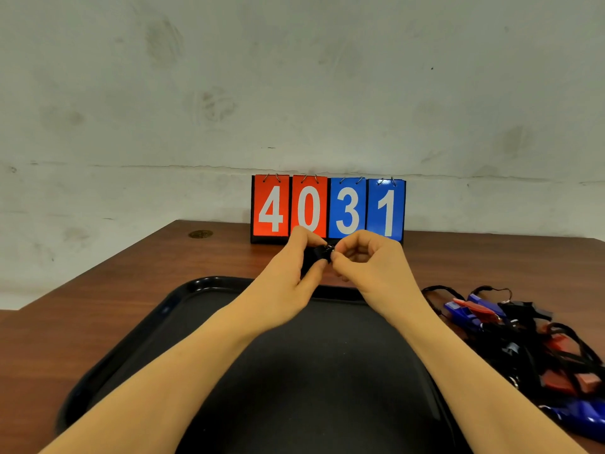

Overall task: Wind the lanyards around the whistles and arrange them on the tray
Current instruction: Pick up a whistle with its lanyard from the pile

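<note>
Brown wooden surface (98,290) carries our black tray (137,339) – a tangle of whistles (523,339) lies right of it. Above the tray's far edge our left hand (294,267) grips a black whistle (319,253); our right hand (366,257) pinches at its ring.

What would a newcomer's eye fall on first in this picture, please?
Probably the red and blue scoreboard reading 4031, at the table's back edge. In front of it, the left hand and right hand pinch a small black whistle above the black tray.
</note>
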Tool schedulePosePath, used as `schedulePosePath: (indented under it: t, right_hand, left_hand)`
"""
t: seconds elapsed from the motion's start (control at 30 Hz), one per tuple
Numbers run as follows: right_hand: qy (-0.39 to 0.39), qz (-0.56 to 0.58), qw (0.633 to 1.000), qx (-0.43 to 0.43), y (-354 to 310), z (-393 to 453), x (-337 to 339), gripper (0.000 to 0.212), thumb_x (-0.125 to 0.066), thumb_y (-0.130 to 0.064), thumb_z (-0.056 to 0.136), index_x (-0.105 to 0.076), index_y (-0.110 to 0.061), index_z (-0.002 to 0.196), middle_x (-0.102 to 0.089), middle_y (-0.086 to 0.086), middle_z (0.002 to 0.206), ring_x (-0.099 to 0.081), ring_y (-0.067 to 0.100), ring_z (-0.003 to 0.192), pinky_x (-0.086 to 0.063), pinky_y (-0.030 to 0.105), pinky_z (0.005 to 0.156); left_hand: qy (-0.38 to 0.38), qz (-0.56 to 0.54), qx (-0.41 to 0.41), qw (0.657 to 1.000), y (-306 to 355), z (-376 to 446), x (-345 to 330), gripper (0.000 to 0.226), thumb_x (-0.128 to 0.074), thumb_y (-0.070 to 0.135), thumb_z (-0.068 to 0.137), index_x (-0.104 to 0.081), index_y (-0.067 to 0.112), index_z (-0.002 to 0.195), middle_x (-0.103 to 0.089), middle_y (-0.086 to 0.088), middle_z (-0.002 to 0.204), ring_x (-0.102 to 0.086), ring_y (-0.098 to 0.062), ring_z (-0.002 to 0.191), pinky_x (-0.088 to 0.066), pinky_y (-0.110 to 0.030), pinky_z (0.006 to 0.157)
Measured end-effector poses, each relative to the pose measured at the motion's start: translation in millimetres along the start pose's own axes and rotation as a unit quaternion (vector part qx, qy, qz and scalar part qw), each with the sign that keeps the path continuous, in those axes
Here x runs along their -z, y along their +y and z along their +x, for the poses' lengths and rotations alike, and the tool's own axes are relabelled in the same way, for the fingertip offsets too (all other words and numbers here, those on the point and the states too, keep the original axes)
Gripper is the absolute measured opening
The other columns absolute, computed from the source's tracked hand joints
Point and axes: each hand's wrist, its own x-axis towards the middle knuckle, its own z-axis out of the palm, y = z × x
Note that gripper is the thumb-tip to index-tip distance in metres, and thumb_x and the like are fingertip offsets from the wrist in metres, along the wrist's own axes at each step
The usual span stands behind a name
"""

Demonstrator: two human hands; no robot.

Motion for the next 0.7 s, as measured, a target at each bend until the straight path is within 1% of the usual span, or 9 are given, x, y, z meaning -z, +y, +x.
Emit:
schedulePosePath:
  t: [0.1,0.2,0.23,0.33,0.47,0.53,0.63,0.7]
  right_hand:
    - [0.018,-0.026,1.000,0.003,2.1,0.0,-2.2,0.017,-0.066,-0.009,0.079,-0.056,-0.021,0.072,-0.061,-0.002,0.073,-0.059,0.009,0.070,-0.051,0.016,0.065]
    - [0.022,-0.021,1.000,-0.001,3.6,1.0,-2.6,0.015,-0.065,-0.010,0.079,-0.058,-0.021,0.074,-0.064,0.001,0.076,-0.064,0.016,0.075,-0.056,0.028,0.072]
    - [0.014,-0.016,1.000,-0.004,3.3,1.1,-2.4,0.014,-0.065,-0.010,0.080,-0.059,-0.022,0.075,-0.065,0.001,0.078,-0.065,0.016,0.077,-0.056,0.029,0.074]
    - [-0.012,0.014,1.000,-0.004,1.8,0.9,-1.5,0.010,-0.065,-0.009,0.082,-0.063,-0.019,0.079,-0.068,0.002,0.080,-0.067,0.013,0.077,-0.056,0.024,0.074]
    - [-0.031,0.062,0.998,-0.003,-1.2,-0.9,-0.1,0.008,-0.064,-0.007,0.083,-0.067,-0.015,0.082,-0.069,0.001,0.076,-0.067,0.007,0.071,-0.053,0.015,0.067]
    - [-0.037,0.076,0.996,-0.003,-2.5,-1.1,-0.1,0.008,-0.065,-0.007,0.082,-0.067,-0.014,0.081,-0.069,0.000,0.073,-0.066,0.006,0.068,-0.051,0.012,0.064]
    - [-0.032,0.084,0.996,-0.011,-2.1,-0.5,-0.4,0.007,-0.065,-0.006,0.081,-0.066,-0.013,0.081,-0.068,0.000,0.072,-0.066,0.004,0.065,-0.051,0.012,0.061]
    - [-0.026,0.081,0.996,-0.020,-0.7,0.5,-1.4,0.006,-0.065,-0.006,0.082,-0.066,-0.012,0.082,-0.068,0.001,0.074,-0.066,0.005,0.066,-0.052,0.013,0.062]
  left_hand:
    - [-0.003,0.007,-0.005,1.000,0.7,-0.5,-2.1,0.023,-0.047,0.016,0.094,-0.035,0.030,0.109,-0.049,0.018,0.096,-0.052,0.010,0.085,-0.041,-0.002,0.071]
    - [0.001,0.001,-0.005,1.000,1.4,-0.3,-2.3,0.022,-0.047,0.015,0.095,-0.036,0.029,0.108,-0.051,0.016,0.096,-0.052,0.009,0.086,-0.041,-0.002,0.070]
    - [0.009,-0.005,-0.003,1.000,1.7,-0.3,-2.2,0.021,-0.047,0.015,0.094,-0.037,0.028,0.107,-0.051,0.016,0.095,-0.052,0.010,0.086,-0.041,-0.002,0.070]
    - [0.037,-0.029,0.004,0.999,3.4,0.3,-2.0,0.018,-0.049,0.011,0.093,-0.041,0.023,0.103,-0.053,0.014,0.091,-0.052,0.015,0.082,-0.042,-0.001,0.068]
    - [0.048,-0.040,0.012,0.998,3.3,0.0,-0.7,0.017,-0.049,0.010,0.093,-0.041,0.023,0.100,-0.054,0.013,0.089,-0.052,0.016,0.081,-0.041,-0.001,0.068]
    - [0.046,-0.035,0.013,0.998,2.7,0.0,0.2,0.017,-0.049,0.012,0.093,-0.040,0.025,0.101,-0.054,0.013,0.090,-0.054,0.013,0.082,-0.042,-0.001,0.069]
    - [0.038,-0.020,0.009,0.999,2.3,-0.1,-1.2,0.020,-0.050,0.015,0.093,-0.039,0.030,0.100,-0.054,0.015,0.093,-0.058,0.001,0.085,-0.044,-0.004,0.071]
    - [0.033,-0.006,0.008,0.999,1.6,-0.2,-2.1,0.021,-0.050,0.016,0.093,-0.038,0.030,0.104,-0.052,0.017,0.095,-0.058,0.000,0.085,-0.044,-0.004,0.071]
